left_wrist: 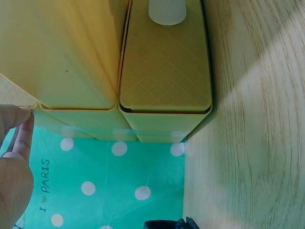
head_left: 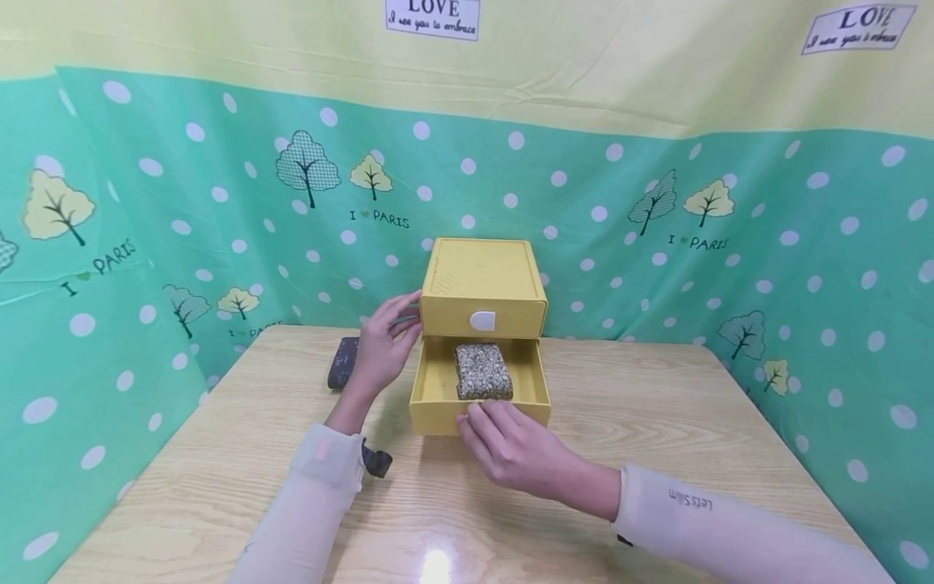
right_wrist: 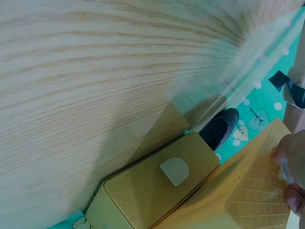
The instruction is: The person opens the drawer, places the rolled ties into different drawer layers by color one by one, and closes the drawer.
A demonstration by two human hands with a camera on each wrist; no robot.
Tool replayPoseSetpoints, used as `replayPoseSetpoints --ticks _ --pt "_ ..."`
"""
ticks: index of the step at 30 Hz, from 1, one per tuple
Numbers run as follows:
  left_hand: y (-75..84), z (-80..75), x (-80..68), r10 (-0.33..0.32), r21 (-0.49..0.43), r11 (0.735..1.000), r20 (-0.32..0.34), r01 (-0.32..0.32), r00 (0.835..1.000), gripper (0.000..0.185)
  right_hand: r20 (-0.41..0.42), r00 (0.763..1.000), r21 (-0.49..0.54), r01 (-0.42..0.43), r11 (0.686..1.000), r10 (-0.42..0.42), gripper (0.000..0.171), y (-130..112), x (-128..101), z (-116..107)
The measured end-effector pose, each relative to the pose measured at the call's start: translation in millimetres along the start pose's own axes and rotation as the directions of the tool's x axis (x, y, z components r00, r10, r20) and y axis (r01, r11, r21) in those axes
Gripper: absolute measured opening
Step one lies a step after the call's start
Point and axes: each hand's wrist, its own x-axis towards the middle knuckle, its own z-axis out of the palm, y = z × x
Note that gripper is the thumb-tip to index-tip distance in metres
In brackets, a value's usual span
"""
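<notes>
A yellow drawer cabinet (head_left: 485, 268) stands on the table. Its middle drawer (head_left: 438, 418) is pulled out. Inside that drawer lies a block-shaped item with a speckled brown-and-white surface (head_left: 483, 371); its kind is unclear. My right hand (head_left: 521, 450) is at the front of this drawer, and in the right wrist view its fingers pinch the pale drawer handle (right_wrist: 285, 172). With extended fingers, my left hand (head_left: 383, 345) touches the cabinet's upper left front edge. The top drawer, with a white handle (head_left: 482, 321), and the bottom drawer (left_wrist: 167, 67) are both closed.
A dark patterned case (head_left: 343, 362) lies on the wooden table (head_left: 642, 422) left of the cabinet, partly behind my left hand. A green and yellow printed curtain (head_left: 584, 195) hangs behind and along both sides.
</notes>
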Motion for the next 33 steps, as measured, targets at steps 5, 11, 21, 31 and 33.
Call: replayPoseSetpoints --ticks 5,11,21,31,33 --pt "0.5 -0.3 -0.3 -0.012 -0.003 1.000 0.001 0.012 1.000 0.055 0.026 1.000 -0.007 0.002 1.000 -0.002 0.035 -2 -4 6" --pt "1.2 -0.6 -0.3 -0.014 0.012 1.000 -0.002 0.014 1.000 0.055 0.071 0.997 -0.006 -0.002 1.000 0.003 0.030 -2 -7 8" --pt "-0.2 -0.8 -0.4 -0.014 -0.005 1.000 -0.002 0.014 1.000 0.055 0.082 0.997 -0.023 -0.007 1.000 0.008 0.030 1 -7 15" --pt "0.3 -0.9 -0.3 -0.003 -0.003 1.000 0.007 0.003 1.000 0.056 0.098 0.995 -0.011 -0.021 1.000 0.021 0.030 4 -10 21" --pt "0.5 -1.0 -0.2 -0.003 -0.004 1.000 0.007 0.003 1.000 0.056 0.109 0.994 -0.012 -0.019 1.000 0.021 0.030 4 -10 22"
